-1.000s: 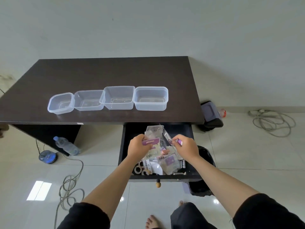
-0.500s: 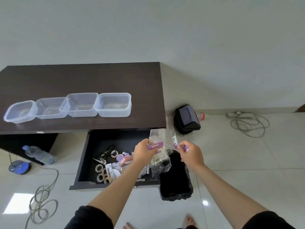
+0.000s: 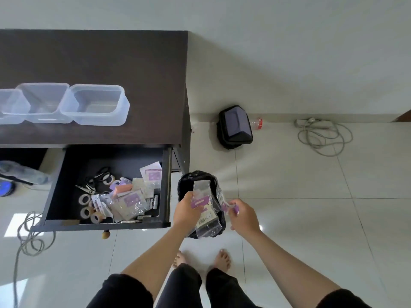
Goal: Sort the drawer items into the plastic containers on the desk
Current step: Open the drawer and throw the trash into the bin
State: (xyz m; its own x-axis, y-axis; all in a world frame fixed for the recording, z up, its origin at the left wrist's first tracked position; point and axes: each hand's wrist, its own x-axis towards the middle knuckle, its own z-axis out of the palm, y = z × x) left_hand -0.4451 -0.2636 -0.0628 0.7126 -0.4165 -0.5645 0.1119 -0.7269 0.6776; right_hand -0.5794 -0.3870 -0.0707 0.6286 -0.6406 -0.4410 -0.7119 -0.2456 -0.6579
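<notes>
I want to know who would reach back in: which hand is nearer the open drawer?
Left. The left hand is just right of the drawer front corner; the right hand is farther right, past the black bin.

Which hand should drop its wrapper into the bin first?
Probably the left hand: its clear packet hangs directly over the black bin. The right hand pinches its purple-edged piece beside the rim.

Clear plastic containers (image 3: 95,105) sit in a touching row on the dark counter (image 3: 133,63); the open drawer (image 3: 106,224) below holds tape rolls (image 3: 85,200), scissors (image 3: 93,185), packets (image 3: 130,203).
</notes>
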